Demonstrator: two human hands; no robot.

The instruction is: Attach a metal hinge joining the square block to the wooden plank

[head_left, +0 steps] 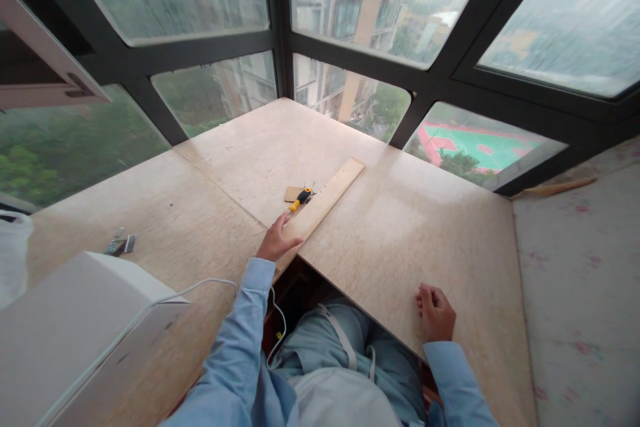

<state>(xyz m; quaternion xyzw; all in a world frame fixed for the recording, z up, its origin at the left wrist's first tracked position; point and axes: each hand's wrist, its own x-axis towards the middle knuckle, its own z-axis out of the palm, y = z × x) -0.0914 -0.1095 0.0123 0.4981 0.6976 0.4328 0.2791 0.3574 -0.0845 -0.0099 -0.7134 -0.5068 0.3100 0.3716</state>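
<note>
A long pale wooden board (333, 197) lies slantwise on the table, its near end reaching the cut-out at the table's edge. My left hand (277, 240) spans this near end, thumb across the top and fingers at the left side. Just beyond those fingers a yellow and black screwdriver (301, 197) rests against the board's left side. A small brown flat piece (293, 194) and some small dark metal bits lie by its handle. Over the table to the right, my right hand (436, 312) is closed with fingers curled; whatever it may hold is hidden.
At the left stand a white box (95, 327) and a white plastic bag (14, 253), with small metal parts (121, 243) behind the box. A white cable (205, 282) runs over the box toward the cut-out. Windows border the table's far sides; a papered wall (580, 293) closes the right.
</note>
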